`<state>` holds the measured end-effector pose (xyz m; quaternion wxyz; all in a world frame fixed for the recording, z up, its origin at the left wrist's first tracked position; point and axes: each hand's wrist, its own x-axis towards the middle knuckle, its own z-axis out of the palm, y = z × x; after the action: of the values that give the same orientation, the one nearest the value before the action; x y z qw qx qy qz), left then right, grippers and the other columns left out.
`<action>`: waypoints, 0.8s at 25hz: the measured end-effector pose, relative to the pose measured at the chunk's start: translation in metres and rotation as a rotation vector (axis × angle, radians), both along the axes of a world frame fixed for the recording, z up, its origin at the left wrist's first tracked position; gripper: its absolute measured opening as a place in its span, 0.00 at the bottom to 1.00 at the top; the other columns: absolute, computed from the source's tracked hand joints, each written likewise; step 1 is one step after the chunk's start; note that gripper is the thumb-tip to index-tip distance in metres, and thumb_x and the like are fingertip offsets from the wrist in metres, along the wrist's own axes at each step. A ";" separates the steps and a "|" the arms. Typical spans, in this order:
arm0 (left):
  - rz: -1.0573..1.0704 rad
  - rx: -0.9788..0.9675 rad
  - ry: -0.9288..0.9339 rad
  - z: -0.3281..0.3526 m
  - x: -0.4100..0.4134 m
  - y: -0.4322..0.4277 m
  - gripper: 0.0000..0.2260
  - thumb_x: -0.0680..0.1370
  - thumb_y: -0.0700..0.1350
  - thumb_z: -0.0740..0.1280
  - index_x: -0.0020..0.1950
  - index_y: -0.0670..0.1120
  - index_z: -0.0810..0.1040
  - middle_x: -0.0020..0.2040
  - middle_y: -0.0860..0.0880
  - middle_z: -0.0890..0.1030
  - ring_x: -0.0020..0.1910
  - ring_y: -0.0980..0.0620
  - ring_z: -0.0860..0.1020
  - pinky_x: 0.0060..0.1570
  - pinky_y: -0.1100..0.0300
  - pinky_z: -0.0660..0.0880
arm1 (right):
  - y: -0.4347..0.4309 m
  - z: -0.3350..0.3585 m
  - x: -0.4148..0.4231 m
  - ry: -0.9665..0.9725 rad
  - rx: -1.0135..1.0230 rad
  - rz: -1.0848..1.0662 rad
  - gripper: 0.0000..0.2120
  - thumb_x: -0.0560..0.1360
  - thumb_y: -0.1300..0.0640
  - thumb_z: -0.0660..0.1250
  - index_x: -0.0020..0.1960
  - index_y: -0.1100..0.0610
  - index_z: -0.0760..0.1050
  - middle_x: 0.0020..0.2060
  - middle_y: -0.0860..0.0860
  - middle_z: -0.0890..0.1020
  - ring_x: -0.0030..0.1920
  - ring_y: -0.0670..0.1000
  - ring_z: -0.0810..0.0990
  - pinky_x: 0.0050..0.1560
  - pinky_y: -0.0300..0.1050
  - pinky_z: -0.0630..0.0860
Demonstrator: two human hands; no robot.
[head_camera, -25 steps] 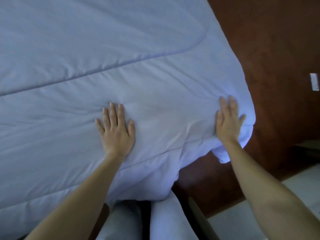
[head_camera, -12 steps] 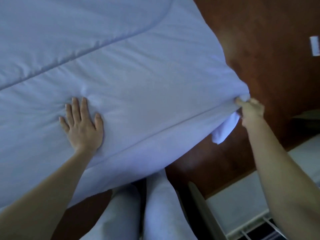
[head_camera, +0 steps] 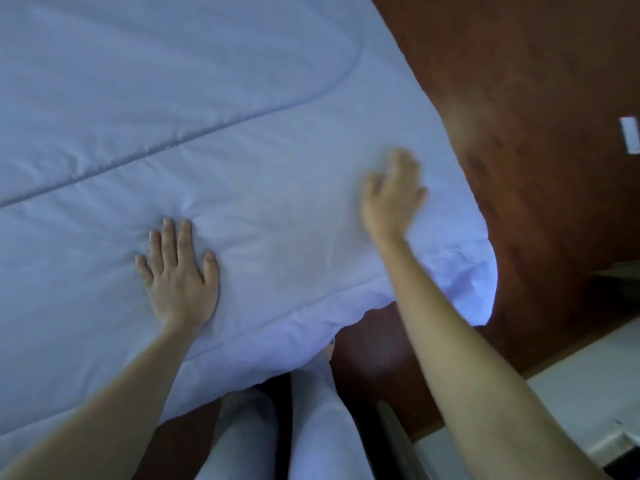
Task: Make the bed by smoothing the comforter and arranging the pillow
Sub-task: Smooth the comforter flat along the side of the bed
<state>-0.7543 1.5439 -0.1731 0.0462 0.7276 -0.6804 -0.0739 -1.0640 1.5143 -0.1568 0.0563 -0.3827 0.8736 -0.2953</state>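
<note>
Comforter [head_camera: 221, 140] covered the bed across the left and centre of the frame, its corner [head_camera: 464, 282] hanging rumpled at centre right above the wooden floor [head_camera: 540, 81]. Left hand [head_camera: 180, 275] lay flat on it, fingers [head_camera: 165, 244] spread wide and holding nothing, judged to pin the cloth against sliding. Right hand [head_camera: 393, 195], motion-blurred, was on or just over the fabric near that corner, fingers loosely open, apparently sweeping creases outward. No pillow was visible.
</note>
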 end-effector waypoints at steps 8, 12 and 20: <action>0.000 -0.015 -0.048 -0.005 0.000 0.000 0.30 0.75 0.57 0.49 0.77 0.49 0.58 0.78 0.45 0.58 0.77 0.42 0.55 0.73 0.40 0.49 | -0.010 -0.021 0.033 0.341 0.159 0.759 0.25 0.77 0.43 0.52 0.73 0.43 0.64 0.75 0.46 0.65 0.75 0.54 0.62 0.72 0.63 0.53; -0.022 0.070 -0.048 -0.002 0.000 -0.007 0.31 0.75 0.57 0.49 0.77 0.46 0.59 0.77 0.42 0.60 0.76 0.38 0.58 0.71 0.35 0.51 | 0.039 -0.018 -0.077 0.154 0.437 0.231 0.26 0.80 0.43 0.52 0.77 0.44 0.53 0.77 0.51 0.58 0.76 0.56 0.57 0.72 0.64 0.55; -0.468 0.634 0.328 0.102 -0.080 -0.006 0.24 0.79 0.53 0.53 0.67 0.40 0.74 0.65 0.42 0.77 0.69 0.41 0.72 0.69 0.50 0.68 | 0.060 0.089 -0.058 -0.256 0.756 0.439 0.17 0.79 0.54 0.59 0.66 0.57 0.72 0.62 0.57 0.78 0.60 0.56 0.77 0.55 0.42 0.71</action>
<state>-0.8346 1.5380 -0.0714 -0.0900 0.5103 -0.7546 -0.4026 -1.1220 1.5744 -0.0679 0.3608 -0.4719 0.8042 0.0183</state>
